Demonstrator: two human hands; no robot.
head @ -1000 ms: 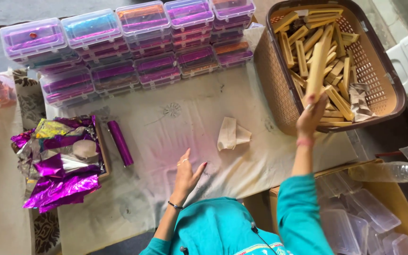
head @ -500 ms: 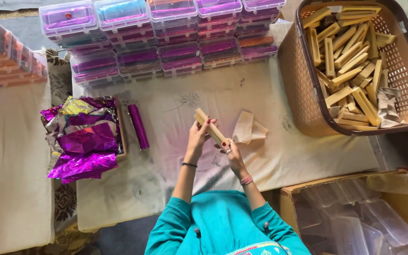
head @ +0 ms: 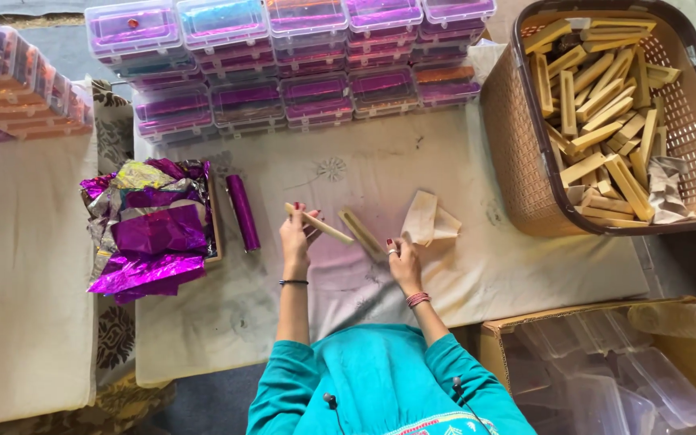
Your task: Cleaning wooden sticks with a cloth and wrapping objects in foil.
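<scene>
Sticks: two pale wooden sticks and, one in each hand, above the white cloth.
Basket: right of the cloth, full of similar sticks.
Foil sheets: purple, left of the cloth.
Left hand: fingers closed around one stick.
Right hand: seemingly pinching the other stick's end.

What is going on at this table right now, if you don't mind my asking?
A person in a teal top sits at a cloth-covered table, holding one pale stick in the left hand and another pale stick in the right hand. A brown basket of similar sticks stands to the right, purple foil wrappers lie to the left, and stacked clear boxes line the far edge.
</scene>
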